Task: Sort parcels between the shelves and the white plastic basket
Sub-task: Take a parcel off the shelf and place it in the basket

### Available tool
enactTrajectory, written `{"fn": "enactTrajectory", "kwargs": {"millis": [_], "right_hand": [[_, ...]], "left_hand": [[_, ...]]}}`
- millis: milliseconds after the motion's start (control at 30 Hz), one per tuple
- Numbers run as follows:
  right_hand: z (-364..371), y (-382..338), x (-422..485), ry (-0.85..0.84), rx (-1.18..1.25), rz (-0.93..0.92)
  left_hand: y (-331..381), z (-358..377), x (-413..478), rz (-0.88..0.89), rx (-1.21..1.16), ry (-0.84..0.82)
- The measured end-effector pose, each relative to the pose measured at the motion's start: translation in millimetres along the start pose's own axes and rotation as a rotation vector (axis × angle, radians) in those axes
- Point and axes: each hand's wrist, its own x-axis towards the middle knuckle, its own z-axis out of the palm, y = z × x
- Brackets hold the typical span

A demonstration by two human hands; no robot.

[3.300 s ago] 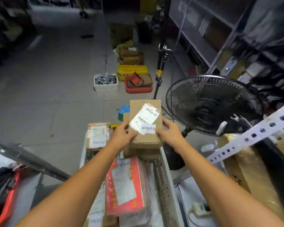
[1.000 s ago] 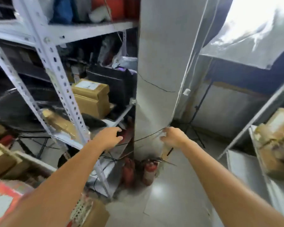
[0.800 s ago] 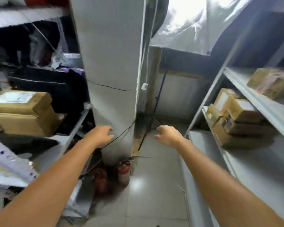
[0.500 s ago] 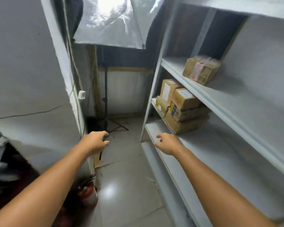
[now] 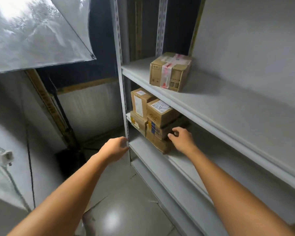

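The right hand (image 5: 181, 139), fingers curled but gripping nothing, touches the stacked parcels (image 5: 157, 124) on the shelf (image 5: 186, 169). The empty left hand (image 5: 117, 148) should be brought across so the stack is steadied before one parcel is lifted.

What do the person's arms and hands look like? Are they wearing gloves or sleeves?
No gloves and no sleeves in view: both forearms are bare down to the picture's edge. The left hand and right hand show no rings, watch or bands.

Stacked brown cardboard parcels (image 5: 156, 121) with labels on the grey lower shelf (image 5: 186, 169); one taped parcel (image 5: 170, 71) on the upper shelf (image 5: 228, 106).
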Motion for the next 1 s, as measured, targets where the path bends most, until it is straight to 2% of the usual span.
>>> {"fn": "enactTrajectory", "kwargs": {"millis": [267,467,633,833,1000], "right_hand": [[24,-18,75,0.275,0.294,0.082],[45,-18,114,0.330,0.503,0.139],[52,-20,119,0.328,0.705,0.167],[49,-27,93,0.283,0.687,0.211],[43,-20,62,0.182,0.680,0.217]], "left_hand": [[29,-12,123,0.196,-0.317,-0.011],[54,-3,185,0.387,-0.488,-0.007],[57,5,190,0.381,-0.575,-0.033],[52,-2,164,0.346,-0.559,-0.056],[46,-7,122,0.287,-0.599,-0.168]]}}
